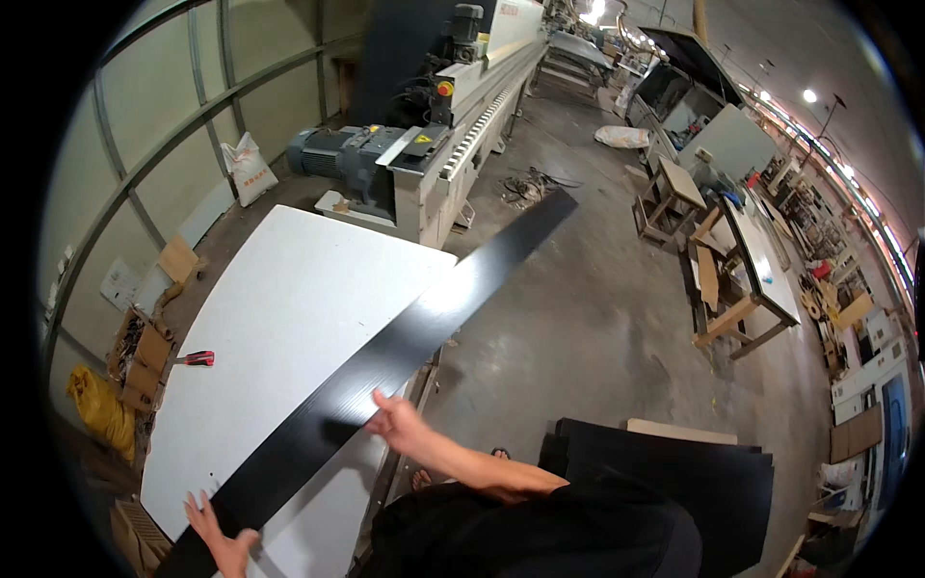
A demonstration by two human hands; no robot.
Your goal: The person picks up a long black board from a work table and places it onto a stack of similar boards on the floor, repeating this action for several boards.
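Observation:
A long, narrow black board (337,395) with a glossy grain lies diagonally over a white tabletop (279,299), its far end jutting past the table's right edge. My right hand (393,424) holds the near long edge around mid-length, thumb on the upper face and the other fingers partly hidden. Toward the near left end, my left hand (222,539) spans the board's width, fingers at one long edge and thumb at the other. A red and black handled tool (197,358) rests at the table's left side.
Beyond the table stands a long machine (424,183) with a grey motor (328,154). Black panels (665,501) are stacked at my right. A wooden-legged workbench (756,250) and a small stool (674,188) stand farther right. Cables (530,185) lie on the floor; a yellow sack (101,409) sits left.

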